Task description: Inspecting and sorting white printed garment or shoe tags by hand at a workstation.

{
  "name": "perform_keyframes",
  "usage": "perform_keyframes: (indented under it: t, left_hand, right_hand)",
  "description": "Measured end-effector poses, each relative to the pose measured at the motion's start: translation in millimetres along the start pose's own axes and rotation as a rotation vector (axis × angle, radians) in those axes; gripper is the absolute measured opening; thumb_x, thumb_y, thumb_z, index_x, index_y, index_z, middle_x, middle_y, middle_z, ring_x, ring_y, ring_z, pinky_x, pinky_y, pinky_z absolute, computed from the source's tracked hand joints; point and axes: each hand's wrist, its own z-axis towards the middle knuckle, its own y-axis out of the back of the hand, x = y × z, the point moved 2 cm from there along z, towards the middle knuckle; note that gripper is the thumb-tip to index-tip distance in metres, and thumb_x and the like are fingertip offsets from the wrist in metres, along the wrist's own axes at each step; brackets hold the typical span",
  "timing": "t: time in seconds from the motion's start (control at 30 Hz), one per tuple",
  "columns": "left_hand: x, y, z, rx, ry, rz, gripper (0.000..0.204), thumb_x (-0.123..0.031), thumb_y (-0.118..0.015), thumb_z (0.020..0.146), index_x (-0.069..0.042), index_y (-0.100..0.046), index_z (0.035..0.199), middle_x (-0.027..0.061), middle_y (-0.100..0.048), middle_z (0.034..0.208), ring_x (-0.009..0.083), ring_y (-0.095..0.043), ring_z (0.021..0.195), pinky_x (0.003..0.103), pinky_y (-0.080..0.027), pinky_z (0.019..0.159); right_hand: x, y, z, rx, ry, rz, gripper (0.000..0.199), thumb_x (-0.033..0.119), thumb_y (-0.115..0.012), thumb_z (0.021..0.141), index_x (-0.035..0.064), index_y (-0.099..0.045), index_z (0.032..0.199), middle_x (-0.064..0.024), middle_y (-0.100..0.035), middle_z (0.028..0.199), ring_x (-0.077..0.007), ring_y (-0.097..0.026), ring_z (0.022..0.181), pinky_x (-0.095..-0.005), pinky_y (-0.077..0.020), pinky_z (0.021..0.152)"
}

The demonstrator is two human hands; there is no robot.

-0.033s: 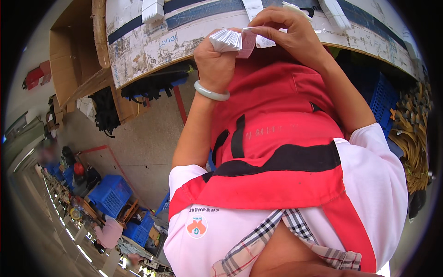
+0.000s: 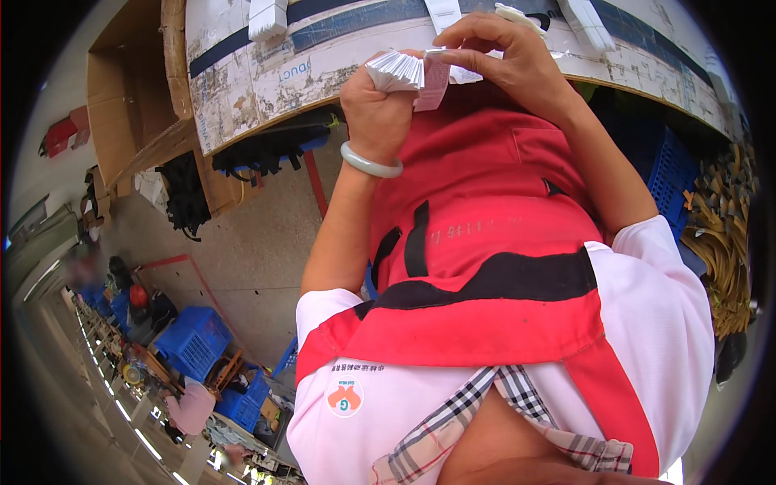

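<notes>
Both hands [image 2: 440, 77] hold paper tags [image 2: 398, 69] beside the worn worktable [image 2: 267, 77].

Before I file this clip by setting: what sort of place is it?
Probably a factory or packing workshop: a worn workbench, stacked blue plastic crates, cardboard boxes, and the left hand gripping a stack of paper tags.

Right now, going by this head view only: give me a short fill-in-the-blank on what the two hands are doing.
1. The left hand grips a fanned stack of white paper tags in a closed ____.
2. The pale green bangle sits on the ____ wrist.
3. The right hand pinches one ____ paper tag at the stack.
4. Both hands are raised in front of a ____ apron.

Missing words: fist; left; pink; red
</notes>
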Motion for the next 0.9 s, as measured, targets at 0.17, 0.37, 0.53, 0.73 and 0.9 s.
perform_keyframes:
  t: [0.17, 0.37, 0.53, 0.73, 0.9]
  left_hand:
    - [-3.8, -1.7, -7.5, 0.012, 0.19, -0.139, 0.019, 0.008, -0.059, 0.08, 0.0, -0.069, 0.095, -0.0004, -0.067, 0.082, 0.0056, -0.059, 0.075, 0.021, -0.048, 0.065]
    - [1.9, -3.6, -8.5, 0.013, 0.091, -0.182, 0.016, -0.004, -0.069, 0.086, 0.001, -0.069, 0.101, 0.0002, -0.062, 0.069, 0.0034, -0.052, 0.056, 0.017, -0.037, 0.048]
    - [1.8, -4.6, -10.0, 0.037, 0.165, -0.18, 0.013, -0.007, -0.067, 0.088, 0.0, -0.069, 0.099, 0.0007, -0.061, 0.068, 0.0037, -0.052, 0.055, 0.017, -0.035, 0.047]
    - [3.1, -6.5, -10.1, 0.144, 0.498, -0.441, 0.027, -0.027, -0.064, 0.092, 0.0, -0.066, 0.092, 0.0033, -0.064, 0.075, 0.0074, -0.055, 0.057, 0.019, -0.041, 0.049]
    - [5.6, -13.2, -15.3, 0.308, 0.552, -0.603, 0.049, -0.047, -0.057, 0.092, 0.002, -0.061, 0.102, 0.0088, -0.064, 0.083, 0.0157, -0.065, 0.069, 0.025, -0.053, 0.061]
  right_hand:
    - [-7.7, -2.7, -6.3, 0.051, -0.024, 0.009, 0.017, 0.014, -0.067, 0.089, 0.002, -0.068, 0.1, -0.0033, -0.065, 0.093, -0.0092, -0.06, 0.082, -0.0228, -0.049, 0.077]
    - [-10.5, -7.9, -11.1, 0.074, -0.05, 0.056, 0.017, 0.015, -0.067, 0.09, 0.0019, -0.068, 0.1, -0.0021, -0.065, 0.09, -0.008, -0.059, 0.083, -0.0229, -0.049, 0.078]
    - [-11.4, -10.0, -11.9, 0.056, -0.026, 0.11, 0.013, 0.013, -0.066, 0.09, 0.0014, -0.067, 0.095, -0.0016, -0.064, 0.087, -0.0073, -0.058, 0.081, -0.0223, -0.0486, 0.076]
    - [5.2, -5.3, -13.8, 0.365, -0.313, 0.502, 0.017, 0.017, -0.069, 0.088, 0.0006, -0.068, 0.092, -0.0018, -0.063, 0.077, -0.0072, -0.058, 0.071, -0.019, -0.0471, 0.065]
    - [-4.8, -20.8, -13.3, 0.089, -0.273, 0.268, 0.012, 0.014, -0.066, 0.091, 0.0023, -0.067, 0.092, -0.0006, -0.06, 0.075, -0.0049, -0.052, 0.068, -0.019, -0.0434, 0.062]
